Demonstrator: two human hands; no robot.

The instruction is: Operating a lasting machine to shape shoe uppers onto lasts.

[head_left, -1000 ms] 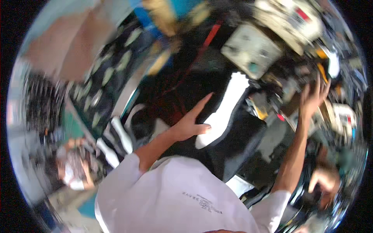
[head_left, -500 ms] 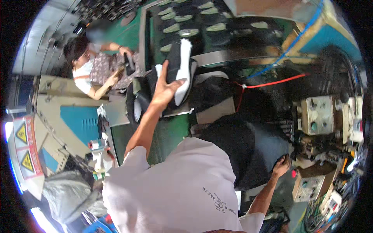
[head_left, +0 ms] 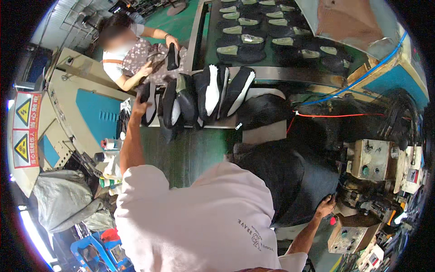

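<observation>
My left hand is closed round a black shoe upper with a grey inside, at the left end of a row along the metal ledge. Beside it stand another black upper, a black shoe with an olive opening, and black uppers with white lining. At the row's right end leans a black upper with a white edge. My right hand rests, fingers loosely bent, on the knee of my dark trousers; nothing shows in it.
Across the ledge, several black shoes lie in rows on a green surface. A co-worker at the far left holds a black shoe. Machine control boxes stand at right. A red cord and blue hose run nearby.
My left hand has let go of the white-lined upper, now standing in the row, and moved left onto another upper. My right hand stays on my knee. The view has shifted.
</observation>
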